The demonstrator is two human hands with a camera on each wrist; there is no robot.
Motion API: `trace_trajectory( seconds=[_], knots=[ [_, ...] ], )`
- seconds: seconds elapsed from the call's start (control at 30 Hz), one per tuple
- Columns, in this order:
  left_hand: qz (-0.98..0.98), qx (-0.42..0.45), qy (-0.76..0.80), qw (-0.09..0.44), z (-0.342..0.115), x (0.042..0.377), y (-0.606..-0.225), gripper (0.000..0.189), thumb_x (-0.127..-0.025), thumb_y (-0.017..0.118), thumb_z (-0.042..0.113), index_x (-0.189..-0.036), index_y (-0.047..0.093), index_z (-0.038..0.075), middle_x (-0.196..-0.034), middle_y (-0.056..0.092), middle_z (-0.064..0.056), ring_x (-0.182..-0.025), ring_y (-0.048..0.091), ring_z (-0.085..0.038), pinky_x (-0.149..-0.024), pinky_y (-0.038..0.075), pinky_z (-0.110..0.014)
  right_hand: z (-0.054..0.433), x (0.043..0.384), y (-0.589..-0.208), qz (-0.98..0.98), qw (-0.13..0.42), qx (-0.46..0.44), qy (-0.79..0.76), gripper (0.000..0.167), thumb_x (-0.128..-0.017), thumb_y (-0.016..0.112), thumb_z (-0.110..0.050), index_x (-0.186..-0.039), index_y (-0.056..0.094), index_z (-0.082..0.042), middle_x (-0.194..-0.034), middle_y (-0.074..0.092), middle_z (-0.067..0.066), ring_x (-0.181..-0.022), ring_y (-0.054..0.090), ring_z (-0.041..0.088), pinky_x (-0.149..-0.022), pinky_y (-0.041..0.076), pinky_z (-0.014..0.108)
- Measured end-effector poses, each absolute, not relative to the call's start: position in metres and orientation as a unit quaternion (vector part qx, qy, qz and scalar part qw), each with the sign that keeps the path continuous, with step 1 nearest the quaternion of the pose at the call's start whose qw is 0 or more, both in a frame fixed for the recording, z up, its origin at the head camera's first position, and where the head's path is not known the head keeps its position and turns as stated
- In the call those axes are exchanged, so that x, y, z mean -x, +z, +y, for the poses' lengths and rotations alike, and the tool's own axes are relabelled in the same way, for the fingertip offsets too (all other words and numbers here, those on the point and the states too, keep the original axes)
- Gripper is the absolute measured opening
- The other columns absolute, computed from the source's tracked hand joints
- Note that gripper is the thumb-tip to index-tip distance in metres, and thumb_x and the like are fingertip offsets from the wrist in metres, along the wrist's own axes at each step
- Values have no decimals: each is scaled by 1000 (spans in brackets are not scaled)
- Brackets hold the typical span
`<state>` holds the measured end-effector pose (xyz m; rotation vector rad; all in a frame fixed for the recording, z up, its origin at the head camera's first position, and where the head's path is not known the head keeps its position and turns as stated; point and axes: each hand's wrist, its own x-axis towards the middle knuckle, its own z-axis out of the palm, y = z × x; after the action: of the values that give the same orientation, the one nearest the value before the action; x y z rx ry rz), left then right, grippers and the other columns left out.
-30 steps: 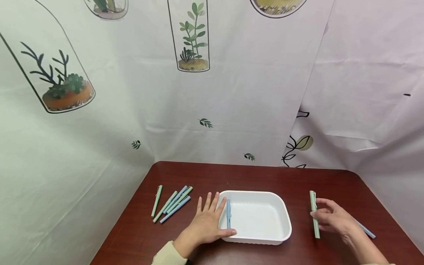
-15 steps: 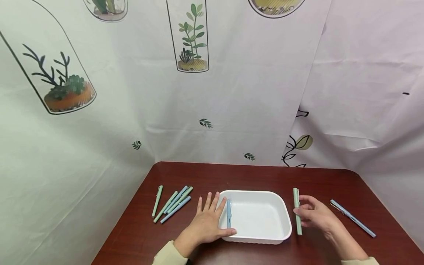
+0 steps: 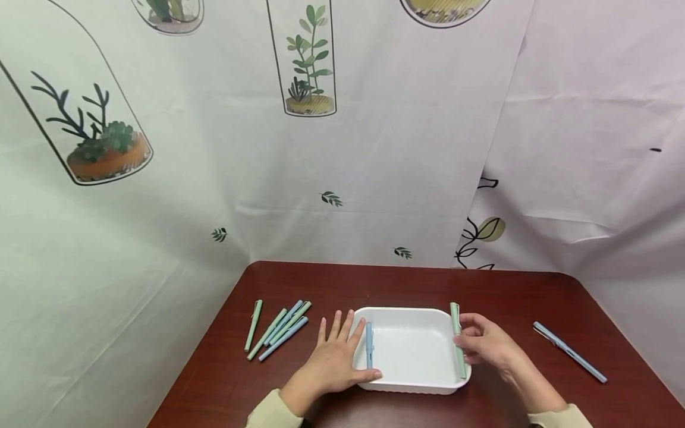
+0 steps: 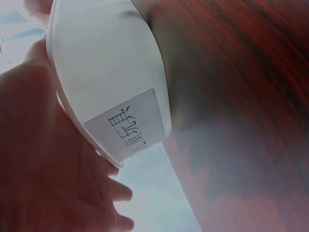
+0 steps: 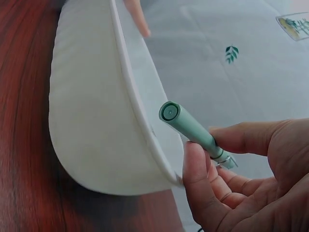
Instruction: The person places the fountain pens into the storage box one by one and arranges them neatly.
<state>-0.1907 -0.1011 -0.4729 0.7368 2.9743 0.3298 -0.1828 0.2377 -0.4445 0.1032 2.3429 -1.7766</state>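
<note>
Lying farthest left, toward nine o'clock of the white box (image 3: 417, 351) if the person sits at six, a lone green pen (image 3: 254, 324) rests on the reddish-brown table (image 3: 396, 285), its clip end pointing between twelve and one. Just beside it, at its three o'clock, I see a bunch of four pens (image 3: 291, 321), two green and two blue, slanting toward one and two o'clock; I cannot tell which of them touch.

Next comes the left hand (image 3: 334, 359), out of a pale sleeve (image 3: 275, 410). It is open, fingers spread toward twelve and one, resting on the box's rim at eight to nine o'clock, thumb over the near edge. Seen from that wrist, a grey label (image 4: 128, 125) with dark characters is on the box's outer wall.

Inside the box, along its nine o'clock wall, a blue pen (image 3: 369, 346) points to twelve. The rest of the box floor is bare.

At the box's three o'clock rim, the right hand (image 3: 487, 345) pinches a pale green pen (image 5: 188, 124) between thumb and fingers, clip end toward twelve; it is held above the rim.

Farther right, at three o'clock, another blue pen (image 3: 569, 352) lies on the table, clip end toward ten. White cloth (image 3: 401, 148) printed with plants hangs behind.
</note>
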Motion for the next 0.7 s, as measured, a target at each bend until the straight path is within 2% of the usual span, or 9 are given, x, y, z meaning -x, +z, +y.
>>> trace_trajectory(
  seconds=[0.7],
  knots=[
    [965, -239, 107, 27, -101, 191, -473, 107, -84, 55, 81, -162, 25, 15, -169, 13, -15, -155, 8, -42, -119, 6, -67, 203, 188, -437, 789, 104, -23, -605, 59, -87, 71, 1, -138, 43, 9, -94, 60, 13, -79, 64, 22, -68, 61, 41]
  ],
)
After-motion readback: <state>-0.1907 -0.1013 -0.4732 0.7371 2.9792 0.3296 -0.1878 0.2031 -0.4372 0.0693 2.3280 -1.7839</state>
